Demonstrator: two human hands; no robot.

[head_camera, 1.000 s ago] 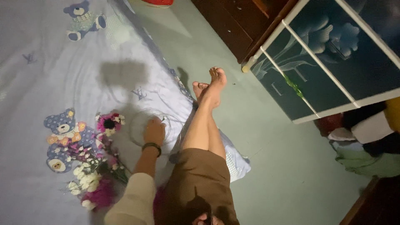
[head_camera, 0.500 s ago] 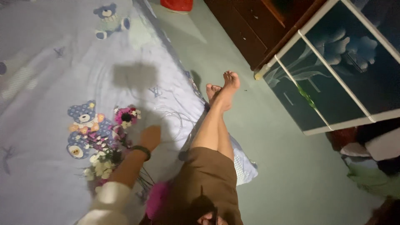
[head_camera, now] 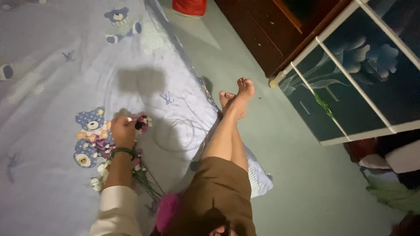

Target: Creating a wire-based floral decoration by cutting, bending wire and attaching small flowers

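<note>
The left hand (head_camera: 122, 131) has moved away from the clear wire ring (head_camera: 175, 132), where it rested one second ago, to the flowers (head_camera: 131, 161) on the bed sheet (head_camera: 52, 78). Now it is closed around a small dark pink flower (head_camera: 142, 122), lifted a little. The camera view has also shifted.

Small pink and white flowers (head_camera: 142, 122), thin green stems, loosely strewn on pale blue bedsheet (head_camera: 52, 83)
</note>
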